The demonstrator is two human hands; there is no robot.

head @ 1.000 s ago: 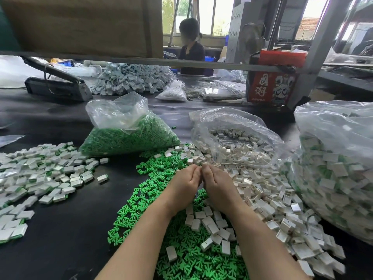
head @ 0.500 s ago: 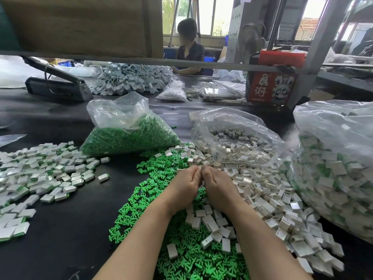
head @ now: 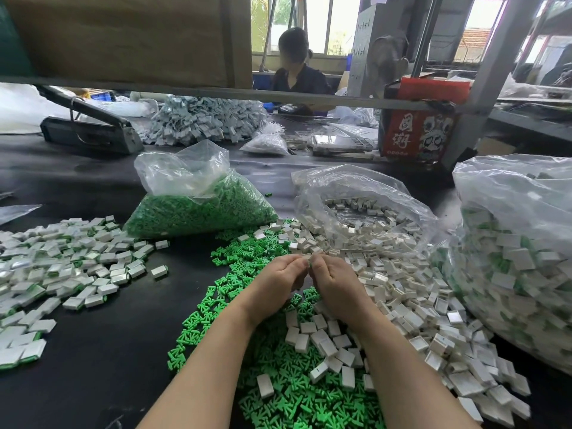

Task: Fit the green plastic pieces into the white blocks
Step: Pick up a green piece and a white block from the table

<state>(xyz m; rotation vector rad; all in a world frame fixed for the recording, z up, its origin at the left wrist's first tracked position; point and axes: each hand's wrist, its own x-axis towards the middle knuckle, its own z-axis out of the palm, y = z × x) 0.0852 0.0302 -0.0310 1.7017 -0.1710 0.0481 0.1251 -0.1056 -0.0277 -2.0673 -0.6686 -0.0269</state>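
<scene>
Little has shifted since the earlier frames: my two hands stay knuckle to knuckle over the middle of the bench, and only the fingertips have worked a touch closer.

Going left to right, the finished blocks [head: 71, 267] lie spread toward the bench's left edge, white with green showing at their ends. Behind the centre sits a bag of green pieces [head: 198, 209], and loose green pieces [head: 278, 382] run down to the near edge under my forearms. My left hand [head: 275, 280] has its fingers curled in, pinching something small at the tips; I cannot tell which part it holds. My right hand [head: 335, 283] is curled the same way, and a sliver of pale block [head: 307, 257] shows between the two sets of fingertips. Right of that, loose white blocks [head: 411, 292] spill from an open bag [head: 365, 209], and a big bag of assembled blocks [head: 520, 258] sits at the right edge.

I judge I am mid-press, seating one green piece into one block. To do it well, I should keep the piece square to the slot, push straight with the thumbs, not at an angle, and feel for it bottoming out before letting go. A skewed push could jam it.
</scene>
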